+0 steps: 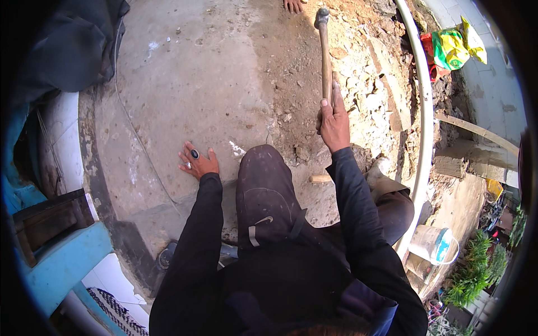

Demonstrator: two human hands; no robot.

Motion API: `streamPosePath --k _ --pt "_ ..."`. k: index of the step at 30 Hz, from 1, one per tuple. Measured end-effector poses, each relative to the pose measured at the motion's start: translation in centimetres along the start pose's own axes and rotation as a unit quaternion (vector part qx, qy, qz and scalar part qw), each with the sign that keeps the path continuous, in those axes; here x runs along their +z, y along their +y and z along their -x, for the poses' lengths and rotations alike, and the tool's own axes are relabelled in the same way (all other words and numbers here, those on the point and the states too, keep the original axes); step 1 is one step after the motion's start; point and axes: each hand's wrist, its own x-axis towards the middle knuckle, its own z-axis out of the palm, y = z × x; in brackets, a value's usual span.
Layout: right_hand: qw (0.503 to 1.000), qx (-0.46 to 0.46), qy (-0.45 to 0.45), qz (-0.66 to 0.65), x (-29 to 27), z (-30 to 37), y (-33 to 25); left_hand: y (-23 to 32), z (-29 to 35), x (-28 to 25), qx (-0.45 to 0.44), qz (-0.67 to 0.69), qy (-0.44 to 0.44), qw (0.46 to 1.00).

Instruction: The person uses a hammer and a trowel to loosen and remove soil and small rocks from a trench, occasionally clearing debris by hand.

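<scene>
A hammer (326,59) with a long wooden handle is held in my right hand (335,126), its metal head pointing away from me over broken rubble (358,84). The fingers wrap the handle's near end, and one finger lies along it. My left hand (199,162) rests on the grey concrete floor (185,84), fingers spread, with a ring bearing a dark oval stone. It holds nothing. Between my arms is my bent knee in dark trousers. A short wooden piece (320,178), perhaps a handle, lies near my right forearm; its other end is hidden.
A pale pipe (424,101) runs along the right, with a yellow and green bag (451,49) and a white bucket (431,244) beyond it. Another person's fingers or toes (293,5) show at the top edge. Dark sheeting (73,45) and a blue frame (67,260) stand left.
</scene>
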Motion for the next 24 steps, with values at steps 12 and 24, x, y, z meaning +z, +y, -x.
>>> streamPosePath --k 12,24 --pt "0.874 0.366 -0.243 -0.207 0.4 0.1 6.5 -0.2 0.5 0.5 -0.012 0.005 -0.013 1.0" --pt "0.957 0.206 -0.139 0.152 5.6 -1.1 10.8 0.4 -0.4 -0.1 0.002 0.014 0.008 1.0"
